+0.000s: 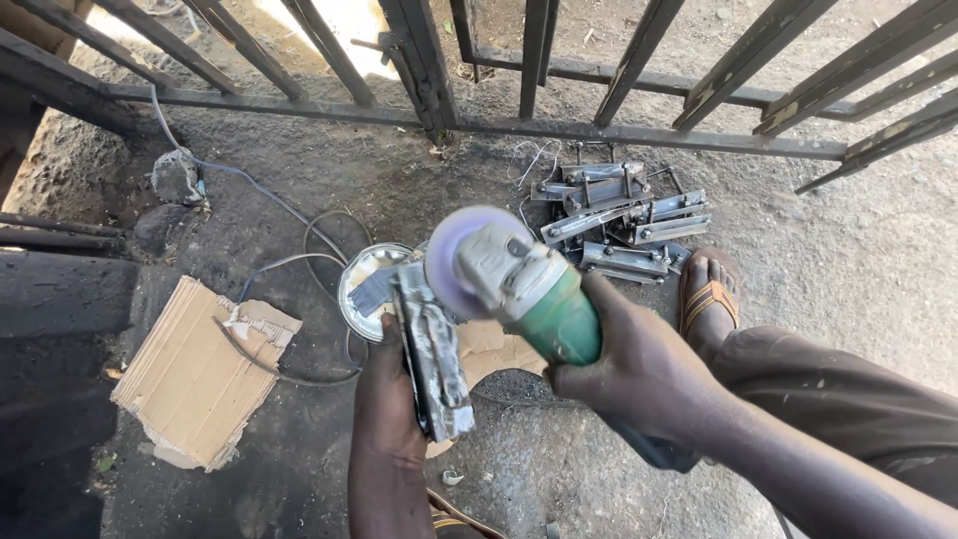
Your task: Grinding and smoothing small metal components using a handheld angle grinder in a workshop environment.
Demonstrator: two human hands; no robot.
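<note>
While the right hand (639,374) grips a green angle grinder (529,289), disc spinning beside a metal bracket (434,349), left hand (389,394) clasps that bracket upright, cardboard sheet (195,374) on the ground left, stacked metal brackets (624,220) near the gate (519,120)

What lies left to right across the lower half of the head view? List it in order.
Torn cardboard sheet → left hand gripping a flat metal piece → green angle grinder → right hand → sandalled foot.
</note>
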